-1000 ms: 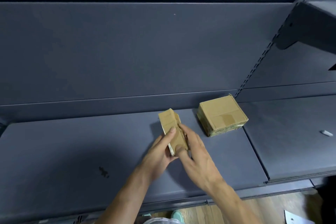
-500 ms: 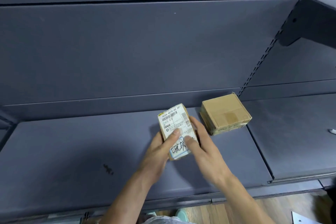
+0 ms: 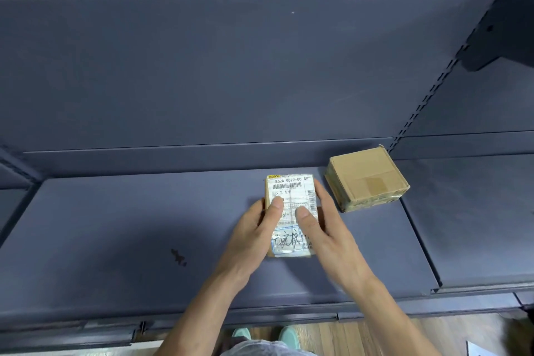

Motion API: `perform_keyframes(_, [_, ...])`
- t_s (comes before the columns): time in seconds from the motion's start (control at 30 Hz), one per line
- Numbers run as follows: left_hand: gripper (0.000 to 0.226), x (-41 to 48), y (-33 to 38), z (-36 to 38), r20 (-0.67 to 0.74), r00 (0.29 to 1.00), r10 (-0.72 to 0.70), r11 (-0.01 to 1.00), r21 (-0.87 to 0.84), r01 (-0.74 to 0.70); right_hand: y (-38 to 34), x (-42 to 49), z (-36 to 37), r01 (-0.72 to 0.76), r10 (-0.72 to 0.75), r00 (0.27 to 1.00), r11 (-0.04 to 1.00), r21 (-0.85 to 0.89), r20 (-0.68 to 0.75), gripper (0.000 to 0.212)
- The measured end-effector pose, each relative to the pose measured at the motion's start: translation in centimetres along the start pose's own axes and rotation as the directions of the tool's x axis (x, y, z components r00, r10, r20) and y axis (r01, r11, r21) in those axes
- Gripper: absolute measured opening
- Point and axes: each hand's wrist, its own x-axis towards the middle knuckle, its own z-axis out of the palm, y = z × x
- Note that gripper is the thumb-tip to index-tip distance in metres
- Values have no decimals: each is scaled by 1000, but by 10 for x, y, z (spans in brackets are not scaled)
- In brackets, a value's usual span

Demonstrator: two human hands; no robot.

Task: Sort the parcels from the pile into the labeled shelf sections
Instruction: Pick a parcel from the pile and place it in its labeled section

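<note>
A small cardboard parcel (image 3: 291,191) with a white shipping label facing up is held over the dark blue shelf (image 3: 130,225), label toward me. My left hand (image 3: 254,231) grips its left side, thumb on the label. Gripping the right side is my right hand (image 3: 323,228), its thumb also on the label. A second, plain brown cardboard parcel (image 3: 367,176) lies on the shelf just to the right, close to but apart from the held one.
A slotted upright (image 3: 427,95) and a bracket (image 3: 497,35) divide this shelf from the neighbouring shelf section (image 3: 476,211) on the right. A dark smudge (image 3: 178,257) marks the shelf. Wooden floor (image 3: 375,335) and my shoes (image 3: 286,334) show below.
The parcel has been turned from edge-on to label-up and squared toward me in both hands. The brown parcel on the shelf has not moved.
</note>
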Motion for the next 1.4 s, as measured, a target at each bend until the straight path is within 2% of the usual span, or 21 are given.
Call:
perform_keyframes(0.1, [34, -3, -3, 3, 22, 1000, 5, 1000, 18, -6, 0, 0, 0, -46, 46, 999, 999, 13, -15, 64])
perform_keyframes(0.17, [34, -4, -5, 4, 8, 1000, 23, 999, 43, -24, 2, -1, -2, -64, 64, 998, 998, 13, -18, 62])
perform_keyframes(0.27, [39, -8, -10, 2, -23, 998, 64, 979, 197, -59, 7, -1, -8, -83, 82, 996, 996, -29, -27, 58])
perform_keyframes(0.37, [59, -14, -15, -3, -94, 989, 115, 883, 465, -58, 11, 0, -16, -75, 71, 997, 993, -92, -41, 59])
perform_keyframes(0.43, [68, -17, -19, -6, -122, 984, 132, 848, 527, -48, 15, 1, -22, -70, 64, 997, 989, -132, -48, 58])
perform_keyframes(0.67, [54, -30, -36, -10, -158, 954, 253, 625, 780, -37, 31, 13, -33, -71, 73, 997, 980, -185, 4, 55])
perform_keyframes(0.9, [55, -53, -50, -26, -295, 925, 241, 580, 807, 107, 26, 22, -4, 8, 34, 985, 969, -249, 167, 52])
perform_keyframes(1.1, [57, -76, -55, -54, -406, 879, 250, 571, 795, 205, 12, 26, 31, 52, 21, 968, 959, -280, 251, 52])
perform_keyframes(1.4, [63, -149, -73, -133, -542, 799, 261, 547, 765, 341, -14, 1, 132, 151, -34, 919, 951, -270, 393, 52])
